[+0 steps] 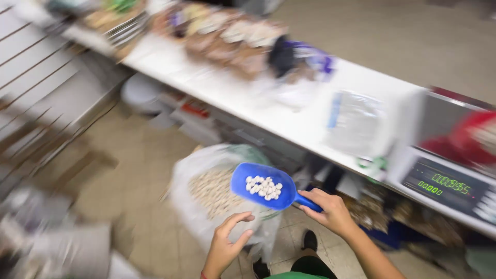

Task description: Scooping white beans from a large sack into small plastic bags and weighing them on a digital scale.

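Observation:
My right hand [333, 212] grips the handle of a blue plastic scoop [261, 185]. The scoop is held level and carries a small heap of pale white pieces [264, 188]. It hovers over a large clear plastic sack [206, 194] standing on the floor, filled with the same pale pieces. My left hand [227, 245] is below the scoop with its fingers apart, next to the sack's near edge and holding nothing. The frame is motion-blurred.
A long white counter [232, 98] runs from top left to right, carrying packed bags of goods [227, 36] and a clear bag [351, 121]. A weighing scale with a green display [444, 186] stands at the right. Shelves lie under the counter. Tiled floor is at the left.

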